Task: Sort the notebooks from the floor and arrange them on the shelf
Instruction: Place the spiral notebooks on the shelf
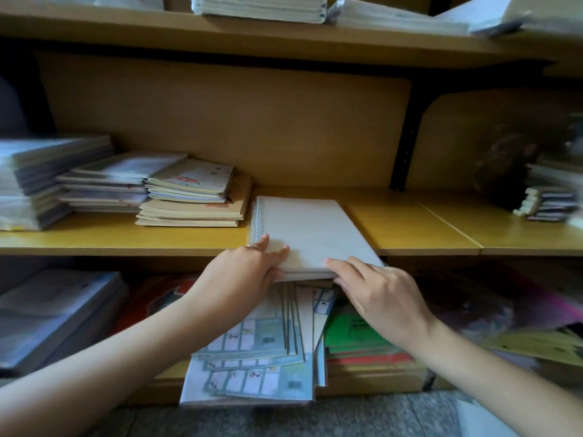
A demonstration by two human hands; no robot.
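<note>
A white spiral notebook (310, 231) lies on the middle wooden shelf (426, 230), its near end sticking out past the shelf's front edge. It tops a thin stack of similar notebooks. My left hand (249, 268) grips the near left corner, fingers on the cover, a ring on one finger. At the near right corner my right hand (381, 294) holds the stack, with fingers on top and at the edge. Left of it on the shelf sit stacks of notebooks (192, 197).
Wrapped packs (41, 181) fill the shelf's far left; more stacks (549, 200) stand at its right end. The lower shelf holds checked notebooks (258, 351), green and red pads (356, 335) and packs (53, 313). The top shelf carries white stacks (262, 6). A grey floor (284, 421) lies below.
</note>
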